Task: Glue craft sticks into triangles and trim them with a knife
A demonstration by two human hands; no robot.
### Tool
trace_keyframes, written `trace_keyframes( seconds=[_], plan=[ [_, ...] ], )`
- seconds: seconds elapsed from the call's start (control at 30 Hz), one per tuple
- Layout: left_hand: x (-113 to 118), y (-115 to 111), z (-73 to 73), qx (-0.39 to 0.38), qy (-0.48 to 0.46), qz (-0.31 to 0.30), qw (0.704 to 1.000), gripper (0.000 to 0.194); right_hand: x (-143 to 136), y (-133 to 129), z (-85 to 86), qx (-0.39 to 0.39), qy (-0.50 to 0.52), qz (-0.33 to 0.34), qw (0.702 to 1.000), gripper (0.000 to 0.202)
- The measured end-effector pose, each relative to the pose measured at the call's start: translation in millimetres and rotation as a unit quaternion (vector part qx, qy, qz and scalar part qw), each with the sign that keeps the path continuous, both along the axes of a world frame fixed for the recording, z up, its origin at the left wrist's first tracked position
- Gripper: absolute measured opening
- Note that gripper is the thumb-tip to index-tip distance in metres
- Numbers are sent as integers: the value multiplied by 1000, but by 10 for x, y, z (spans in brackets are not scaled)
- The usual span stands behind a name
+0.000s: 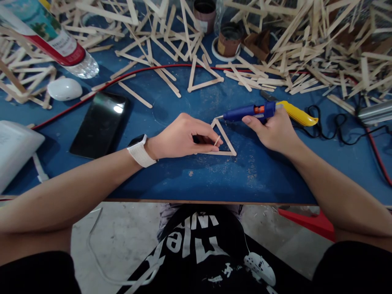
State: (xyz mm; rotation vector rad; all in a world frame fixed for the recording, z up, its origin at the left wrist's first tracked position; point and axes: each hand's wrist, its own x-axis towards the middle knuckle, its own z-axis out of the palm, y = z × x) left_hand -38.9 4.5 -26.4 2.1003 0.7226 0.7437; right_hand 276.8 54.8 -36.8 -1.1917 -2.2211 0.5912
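A triangle of wooden craft sticks (226, 136) lies flat on the blue table in front of me, its left side partly hidden by my left hand. My left hand (180, 136) is over that side, thumb and fingers pinched on a thin pale wooden stick (217, 140), of which only a short part shows. Wrapped around a blue hot glue gun (241, 114) is my right hand (277, 130), to the right of the triangle. The gun's metal nozzle points left and meets the triangle's top corner, or hovers just above it.
Loose sticks and stick triangles (205, 83) cover the table's back. A red cable (147, 68) crosses behind my hands. Leftward are a black phone (99, 124), white earbuds case (64, 89) and bottle (58, 45). A yellow utility knife (298, 114) lies right; small brown pots (229, 41) stand behind.
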Motion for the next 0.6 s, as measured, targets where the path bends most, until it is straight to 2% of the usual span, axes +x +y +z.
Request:
trace_keyframes(
  seconds=[0.3,0.6],
  plan=[
    [-14,8,-16,27,-4,-7,1000,7,51,15,-26,4,-2,5,1000,79],
    [-18,1,18,22,5,-10,1000,11,57,34,-8,21,-25,14,999,82]
  ],
)
